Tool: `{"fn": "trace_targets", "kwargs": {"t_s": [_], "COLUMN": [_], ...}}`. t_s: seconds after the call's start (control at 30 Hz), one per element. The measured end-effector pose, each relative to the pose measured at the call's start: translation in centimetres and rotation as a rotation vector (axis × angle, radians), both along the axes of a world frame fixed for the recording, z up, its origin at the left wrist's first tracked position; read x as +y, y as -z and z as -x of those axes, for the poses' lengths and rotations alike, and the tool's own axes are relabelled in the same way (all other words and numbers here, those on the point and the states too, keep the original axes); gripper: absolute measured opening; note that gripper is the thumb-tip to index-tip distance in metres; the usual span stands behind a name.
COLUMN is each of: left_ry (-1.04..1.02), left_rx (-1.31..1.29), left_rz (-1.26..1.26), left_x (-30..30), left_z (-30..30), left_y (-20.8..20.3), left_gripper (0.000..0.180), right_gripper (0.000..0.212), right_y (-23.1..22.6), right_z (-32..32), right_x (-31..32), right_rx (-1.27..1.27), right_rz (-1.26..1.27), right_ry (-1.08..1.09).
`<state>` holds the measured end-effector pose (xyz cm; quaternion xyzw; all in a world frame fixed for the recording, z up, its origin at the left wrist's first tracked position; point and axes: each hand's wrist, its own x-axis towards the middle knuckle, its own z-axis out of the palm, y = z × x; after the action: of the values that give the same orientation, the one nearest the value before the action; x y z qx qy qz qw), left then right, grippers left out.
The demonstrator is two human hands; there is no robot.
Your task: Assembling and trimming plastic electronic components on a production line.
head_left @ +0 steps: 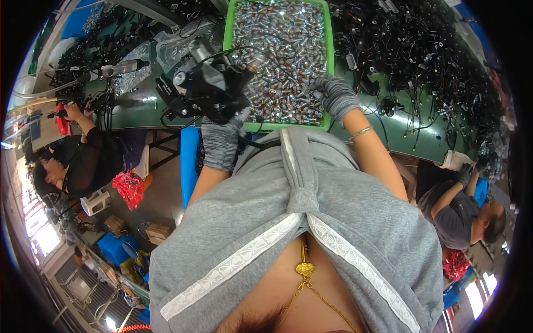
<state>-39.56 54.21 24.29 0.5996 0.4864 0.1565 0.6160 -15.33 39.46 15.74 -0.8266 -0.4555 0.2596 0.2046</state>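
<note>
A green plastic tray [328,33], filled with small shiny metal fittings [283,72], lies on the workbench in front of me. My left hand [222,139], in a grey knit glove, is closed around a black lever assembly with cables [208,83], held up over the tray's left edge. The glove and the black body hide most of those fingers. At the tray's right side, my right hand [336,99], gloved alike, reaches over the rim. Its fingers are slightly bent and apart by the fittings, and I see nothing held in them.
Black cabled parts [411,61] are heaped on the green workbench [411,136] to the right. Clear plastic bags [177,47] and a hanging power screwdriver [119,68] are at the left. One co-worker [100,147] sits left, another [458,205] right. A blue bin [189,161] stands beside me.
</note>
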Motion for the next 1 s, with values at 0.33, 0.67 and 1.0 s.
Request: {"fn": "trace_targets", "kwargs": {"t_s": [0.33, 0.67, 1.0], "left_ry": [-0.296, -0.290, -0.005], "left_rx": [-0.340, -0.341, 0.017], "left_rz": [-0.031, -0.013, -0.286], "left_x": [0.8, 1.1, 2.4], "left_z": [1.9, 1.9, 2.7], "left_y": [-0.3, -0.1, 3.7], "left_gripper": [0.017, 0.021, 0.036], "right_gripper": [0.031, 0.042, 0.021], "right_y": [1.1, -0.3, 4.0], "right_z": [-0.2, 0.0, -1.8], "right_x": [0.9, 2.9, 0.7], "right_rx": [-0.331, -0.518, 0.391], "right_rz": [0.081, 0.271, -0.123], "right_ry": [-0.119, -0.339, 0.068]}}
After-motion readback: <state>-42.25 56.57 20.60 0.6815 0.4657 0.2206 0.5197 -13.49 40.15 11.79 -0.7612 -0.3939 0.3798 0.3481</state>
